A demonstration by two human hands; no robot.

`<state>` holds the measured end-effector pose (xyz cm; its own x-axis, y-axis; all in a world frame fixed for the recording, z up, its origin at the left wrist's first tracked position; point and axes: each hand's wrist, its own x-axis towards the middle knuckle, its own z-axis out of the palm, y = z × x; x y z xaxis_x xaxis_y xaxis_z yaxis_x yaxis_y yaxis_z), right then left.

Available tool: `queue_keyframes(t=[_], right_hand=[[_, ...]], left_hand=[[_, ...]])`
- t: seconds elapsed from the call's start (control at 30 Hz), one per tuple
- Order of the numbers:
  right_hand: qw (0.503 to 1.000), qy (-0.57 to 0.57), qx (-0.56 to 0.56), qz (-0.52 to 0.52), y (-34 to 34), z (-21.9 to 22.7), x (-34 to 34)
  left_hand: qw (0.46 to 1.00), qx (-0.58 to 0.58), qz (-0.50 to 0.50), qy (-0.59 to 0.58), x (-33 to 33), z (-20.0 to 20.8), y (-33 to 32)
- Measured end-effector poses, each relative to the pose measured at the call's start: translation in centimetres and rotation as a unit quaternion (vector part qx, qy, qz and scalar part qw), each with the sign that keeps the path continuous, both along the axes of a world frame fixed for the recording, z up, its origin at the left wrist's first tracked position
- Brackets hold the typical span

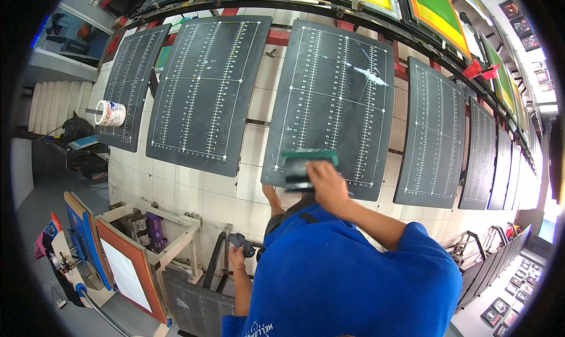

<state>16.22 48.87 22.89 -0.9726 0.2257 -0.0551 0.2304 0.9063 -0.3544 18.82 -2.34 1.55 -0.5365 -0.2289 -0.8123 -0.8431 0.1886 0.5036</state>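
1. Blue shirt (353, 272): bottom middle.
2. Right grip (329, 187) holds the blurry green-black tool (298, 171), mid-frame, over the black board (318, 116); best keep it flat, push evenly.
3. Left grip (237, 259) clutches a dark bundle (241, 243), lower left.

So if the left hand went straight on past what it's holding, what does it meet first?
Beyond the dark grey bundle in the left hand, probably the near edge of the black gridded platen second from left, across white floor tiles. Relative height is unclear; it may pass underneath.
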Motion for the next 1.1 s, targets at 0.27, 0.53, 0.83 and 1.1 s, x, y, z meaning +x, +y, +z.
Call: queue_keyframes(t=[0.27,0.53,0.83,1.1], right_hand=[[0.98,0.125,0.138,-0.069,10.8,-2.6,-19.6],[0.976,0.09,0.133,-0.15,7.8,-2.2,-19.6],[0.994,0.07,0.045,-0.078,-4.0,0.1,4.9],[0.868,-0.167,0.123,-0.451,-5.0,0.2,6.7]], left_hand=[[0.995,0.005,-0.089,0.055,-4.7,1.0,-1.4],[0.979,-0.063,-0.184,0.064,-11.6,1.3,-0.4],[0.957,-0.059,-0.285,-0.005,-14.7,-5.0,-3.2],[0.901,-0.088,-0.414,0.093,-24.4,-7.7,0.6]])
